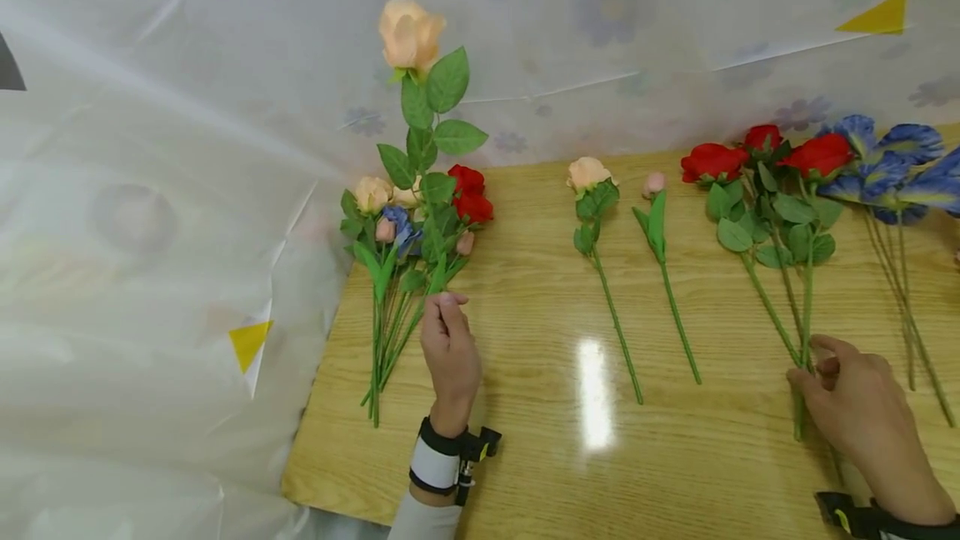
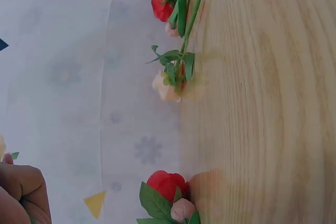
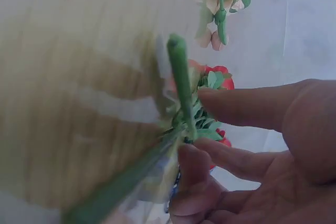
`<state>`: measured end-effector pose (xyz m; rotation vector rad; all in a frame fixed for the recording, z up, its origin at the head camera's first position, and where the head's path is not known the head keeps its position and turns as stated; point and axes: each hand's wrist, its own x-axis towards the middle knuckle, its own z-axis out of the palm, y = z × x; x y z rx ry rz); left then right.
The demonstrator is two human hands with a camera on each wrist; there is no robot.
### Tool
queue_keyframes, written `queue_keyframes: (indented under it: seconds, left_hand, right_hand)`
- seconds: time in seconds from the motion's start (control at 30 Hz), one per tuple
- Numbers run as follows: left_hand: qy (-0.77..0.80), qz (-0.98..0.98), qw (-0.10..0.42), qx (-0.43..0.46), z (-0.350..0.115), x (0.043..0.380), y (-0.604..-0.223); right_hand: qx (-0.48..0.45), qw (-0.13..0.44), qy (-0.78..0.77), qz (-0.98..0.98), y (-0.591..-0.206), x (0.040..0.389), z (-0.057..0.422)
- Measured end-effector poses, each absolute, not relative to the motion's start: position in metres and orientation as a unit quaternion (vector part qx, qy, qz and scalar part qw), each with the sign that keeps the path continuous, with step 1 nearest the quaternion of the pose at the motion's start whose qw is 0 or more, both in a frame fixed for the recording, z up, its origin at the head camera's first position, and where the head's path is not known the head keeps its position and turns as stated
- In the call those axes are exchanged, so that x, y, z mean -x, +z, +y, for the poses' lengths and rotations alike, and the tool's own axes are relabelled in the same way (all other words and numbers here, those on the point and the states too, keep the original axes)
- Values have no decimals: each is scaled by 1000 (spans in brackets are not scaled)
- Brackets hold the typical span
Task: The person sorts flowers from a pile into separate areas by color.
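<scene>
My left hand (image 1: 452, 348) grips a peach rose (image 1: 411, 33) by its stem, held upright with its leafy upper part above a pile of flowers on the table's left side. At the left wrist view's lower left corner, the curled fingers (image 2: 23, 192) show. On the right, my right hand (image 1: 862, 402) is at the lower stems of several red roses (image 1: 817, 155). Its thumb and fingertips are around one green stem (image 3: 181, 72) in the right wrist view. That stem's cut end tilts off the wood, while another stem (image 3: 121, 182) passes below.
The flower pile (image 1: 401, 232) has peach, red, blue and pink heads. A single peach rose (image 1: 591, 177) and a pink tulip (image 1: 655, 186) lie mid-table (image 1: 540, 440). Blue irises (image 1: 892, 165) lie at the far right. A whitish floral curtain (image 1: 562, 40) borders the back and left.
</scene>
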<state>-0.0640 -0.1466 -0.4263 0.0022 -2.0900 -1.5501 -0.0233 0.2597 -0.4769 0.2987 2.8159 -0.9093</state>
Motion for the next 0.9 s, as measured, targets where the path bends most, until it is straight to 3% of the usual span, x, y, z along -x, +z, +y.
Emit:
queue_keyframes:
  seconds: [0.2,0.37,0.47,0.67,0.8,0.9]
  left_hand:
    - [-652,-718,233,75,-135,62,-425]
    - [-721,-665,155,120,-117,61,-420]
    - [-736,-656,97,137,-105,60,-417]
    - [-735,-656,9,174,-87,53,-412]
    - [-722,-664,-17,197,-78,47,-402]
    - [-712,-670,-26,210,-73,44,-395]
  right_hand:
    - [-37,9,-359,932,-455,24,228]
    - [73,-36,-474,877,-444,19,178]
    - [121,-21,-519,846,-442,15,151]
    - [145,66,-592,790,-437,11,122]
    - [164,110,-644,739,-432,11,109]
    - [189,106,-668,712,-429,11,100]
